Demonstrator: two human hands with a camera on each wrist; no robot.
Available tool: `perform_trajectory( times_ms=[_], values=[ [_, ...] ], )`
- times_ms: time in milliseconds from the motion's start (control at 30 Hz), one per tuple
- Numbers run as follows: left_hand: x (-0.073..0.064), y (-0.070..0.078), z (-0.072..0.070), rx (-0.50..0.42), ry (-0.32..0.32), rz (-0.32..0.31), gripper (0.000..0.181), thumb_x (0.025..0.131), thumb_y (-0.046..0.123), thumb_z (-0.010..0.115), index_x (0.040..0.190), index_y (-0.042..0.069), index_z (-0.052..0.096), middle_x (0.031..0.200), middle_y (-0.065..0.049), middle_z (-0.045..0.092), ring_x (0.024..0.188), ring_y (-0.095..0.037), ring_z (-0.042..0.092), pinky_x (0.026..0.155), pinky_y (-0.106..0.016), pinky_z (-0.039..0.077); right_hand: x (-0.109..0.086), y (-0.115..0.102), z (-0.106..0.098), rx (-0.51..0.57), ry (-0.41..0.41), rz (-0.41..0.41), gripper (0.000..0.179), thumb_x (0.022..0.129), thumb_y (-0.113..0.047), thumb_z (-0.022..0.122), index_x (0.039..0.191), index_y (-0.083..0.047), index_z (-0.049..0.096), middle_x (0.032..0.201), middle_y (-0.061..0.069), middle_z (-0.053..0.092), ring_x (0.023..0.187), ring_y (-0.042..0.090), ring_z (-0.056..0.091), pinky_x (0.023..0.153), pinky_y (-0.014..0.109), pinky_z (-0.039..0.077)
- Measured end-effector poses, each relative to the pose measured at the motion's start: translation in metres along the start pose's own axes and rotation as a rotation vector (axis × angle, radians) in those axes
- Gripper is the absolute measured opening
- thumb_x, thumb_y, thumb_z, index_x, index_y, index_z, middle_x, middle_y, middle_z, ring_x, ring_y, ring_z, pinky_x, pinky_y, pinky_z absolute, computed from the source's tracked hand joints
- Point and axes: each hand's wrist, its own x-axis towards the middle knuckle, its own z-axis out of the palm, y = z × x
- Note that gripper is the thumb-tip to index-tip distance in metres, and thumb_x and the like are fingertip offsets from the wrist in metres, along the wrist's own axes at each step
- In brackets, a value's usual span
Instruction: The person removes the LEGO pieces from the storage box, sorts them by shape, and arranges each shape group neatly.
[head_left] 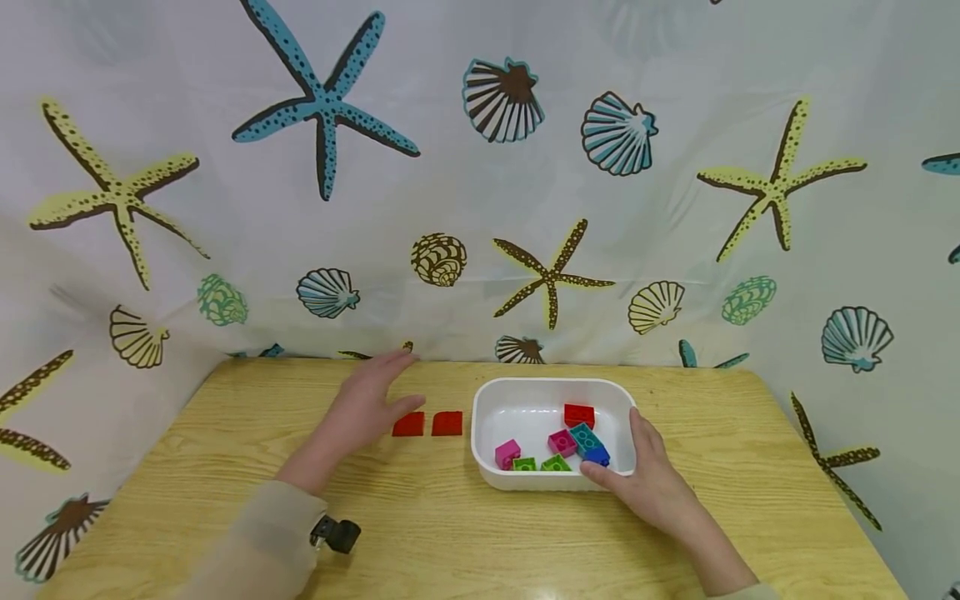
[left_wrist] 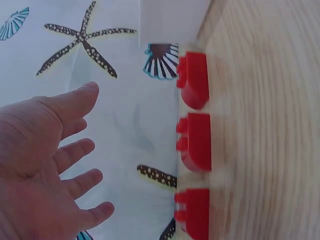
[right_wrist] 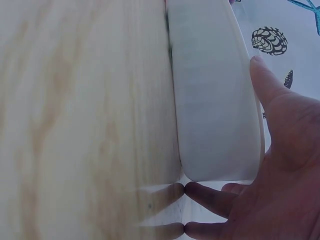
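Note:
My left hand point(head_left: 367, 400) hovers with spread fingers over the left side of the table and holds nothing. Beside it stand red toy bricks with one rounded corner; two show in the head view, a left one point(head_left: 408, 425) and a right one point(head_left: 447, 423). The left wrist view has three in a row, the middle brick point(left_wrist: 197, 142) among them, to the right of the open palm point(left_wrist: 30, 165). My right hand point(head_left: 663, 483) grips the near right corner of a white plastic tub point(head_left: 495, 479), thumb at the front rim, fingers along the right side.
Inside the tub lie several toy bricks: a red one point(head_left: 579, 415), a teal one point(head_left: 585, 437), a blue one point(head_left: 597, 455), pink ones point(head_left: 507, 454) and green ones point(head_left: 556, 463). The wooden table point(head_left: 420, 533) ends at a curtain point(head_left: 450, 183) printed with starfish and shells.

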Motion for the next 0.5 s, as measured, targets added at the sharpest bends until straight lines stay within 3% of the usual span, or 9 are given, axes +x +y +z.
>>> perform_trajectory(
  times_ms=[500],
  values=[
    [0.017, 0.055, 0.025, -0.036, 0.006, 0.092, 0.065, 0.102, 0.020, 0.083, 0.158, 0.001, 0.057, 0.165, -0.022, 0.051, 0.153, -0.045, 0.046, 0.124, -0.065, 0.038, 0.002, 0.000, 0.000, 0.011, -0.001, 0.001, 0.131, 0.094, -0.068, 0.078, 0.177, -0.007, -0.003, 0.179, 0.028, 0.009, 0.151, 0.060, 0.040, 0.111, 0.075, 0.044]
  ],
)
